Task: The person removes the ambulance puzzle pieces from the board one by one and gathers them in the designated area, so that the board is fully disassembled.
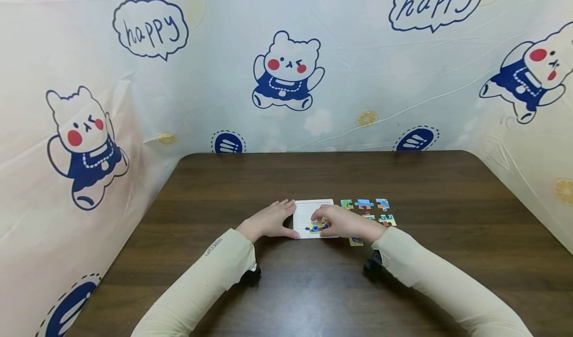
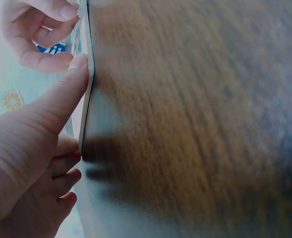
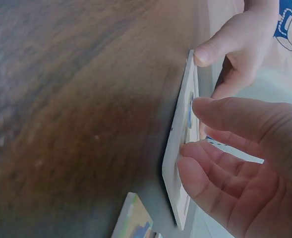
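Observation:
A white puzzle tray [image 1: 303,209] lies flat on the table. My left hand [image 1: 273,220] rests at its left edge, fingers extended and thumb at the near corner. In the left wrist view, the left thumb [image 2: 71,89] touches the tray's rim. Over the tray, my right hand [image 1: 346,221] pinches a yellow puzzle piece [image 1: 317,227] with blue round shapes. From the right wrist, the thumb and fingers of the right hand [image 3: 245,158] stand at opposite sides of this piece [image 3: 190,113], low over the tray [image 3: 173,148]; exact contact underneath is hidden.
Right of the tray lie several loose colourful puzzle pieces [image 1: 364,204], some partly hidden by the right hand. One loose piece [image 1: 356,241] lies below the right wrist. The dark wooden table [image 1: 295,287] meets a printed cloth backdrop [image 1: 215,78] behind.

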Motion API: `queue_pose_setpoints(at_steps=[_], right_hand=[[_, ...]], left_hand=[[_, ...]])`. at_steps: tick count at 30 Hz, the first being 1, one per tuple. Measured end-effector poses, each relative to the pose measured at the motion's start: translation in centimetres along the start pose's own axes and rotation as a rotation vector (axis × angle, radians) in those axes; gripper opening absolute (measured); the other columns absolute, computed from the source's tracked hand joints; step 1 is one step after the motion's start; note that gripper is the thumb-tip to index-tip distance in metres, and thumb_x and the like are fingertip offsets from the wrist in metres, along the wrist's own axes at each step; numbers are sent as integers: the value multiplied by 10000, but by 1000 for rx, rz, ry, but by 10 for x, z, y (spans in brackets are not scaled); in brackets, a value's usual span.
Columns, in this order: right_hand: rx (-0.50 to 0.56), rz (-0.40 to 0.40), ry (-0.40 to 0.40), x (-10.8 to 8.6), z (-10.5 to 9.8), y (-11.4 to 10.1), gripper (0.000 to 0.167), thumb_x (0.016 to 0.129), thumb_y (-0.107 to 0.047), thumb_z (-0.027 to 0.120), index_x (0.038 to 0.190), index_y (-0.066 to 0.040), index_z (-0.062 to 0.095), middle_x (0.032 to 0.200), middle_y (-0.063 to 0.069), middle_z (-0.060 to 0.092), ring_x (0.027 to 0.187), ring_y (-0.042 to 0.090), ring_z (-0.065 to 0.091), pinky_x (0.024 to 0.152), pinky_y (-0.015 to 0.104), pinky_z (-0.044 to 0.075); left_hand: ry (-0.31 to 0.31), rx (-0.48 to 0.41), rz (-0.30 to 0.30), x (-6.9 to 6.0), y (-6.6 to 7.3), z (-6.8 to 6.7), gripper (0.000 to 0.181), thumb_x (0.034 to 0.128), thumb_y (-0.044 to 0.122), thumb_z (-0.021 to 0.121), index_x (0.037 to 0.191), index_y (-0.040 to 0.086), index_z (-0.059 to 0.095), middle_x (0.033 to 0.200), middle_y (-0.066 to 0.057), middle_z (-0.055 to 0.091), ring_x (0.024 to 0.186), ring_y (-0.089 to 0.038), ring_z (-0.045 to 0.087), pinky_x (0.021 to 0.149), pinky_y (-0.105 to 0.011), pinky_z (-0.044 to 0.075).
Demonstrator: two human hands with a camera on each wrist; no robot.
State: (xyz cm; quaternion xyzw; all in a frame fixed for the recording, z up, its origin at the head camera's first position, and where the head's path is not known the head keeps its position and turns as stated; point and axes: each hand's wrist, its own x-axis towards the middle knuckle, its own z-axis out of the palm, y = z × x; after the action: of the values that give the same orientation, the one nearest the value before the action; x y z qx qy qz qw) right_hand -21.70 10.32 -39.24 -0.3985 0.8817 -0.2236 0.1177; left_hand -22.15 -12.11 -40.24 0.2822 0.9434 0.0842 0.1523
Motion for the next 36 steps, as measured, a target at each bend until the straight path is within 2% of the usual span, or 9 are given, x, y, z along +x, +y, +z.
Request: queue_pose_setpoints(at_steps=[12, 23, 36], right_hand=[[-41, 1, -9, 3, 3, 3, 298, 792, -92, 718, 1068, -25, 627, 975, 49, 583, 799, 160, 522, 713, 308, 456], [-9, 5, -20, 4, 2, 4, 283, 799, -87, 710, 1063, -34, 622, 962, 43, 534, 790, 171, 489, 702, 301, 444], [41, 10, -41, 4, 1, 6, 279, 806, -87, 711, 1048, -94, 573, 963, 38, 515, 807, 183, 505, 695, 306, 449]], left_hand=[[-4, -4, -1, 0, 1, -2, 900, 798, 545, 626, 1429, 1, 284, 1487, -118, 226, 1365, -262, 160, 1093, -371, 132], [2, -16, -1, -1, 2, -2, 897, 796, 540, 632, 1426, -1, 291, 1485, -120, 233, 1364, -267, 165, 1092, -374, 136], [-3, -18, -11, -1, 2, -3, 901, 792, 541, 636, 1428, 4, 290, 1486, -115, 233, 1365, -265, 164, 1093, -368, 132]])
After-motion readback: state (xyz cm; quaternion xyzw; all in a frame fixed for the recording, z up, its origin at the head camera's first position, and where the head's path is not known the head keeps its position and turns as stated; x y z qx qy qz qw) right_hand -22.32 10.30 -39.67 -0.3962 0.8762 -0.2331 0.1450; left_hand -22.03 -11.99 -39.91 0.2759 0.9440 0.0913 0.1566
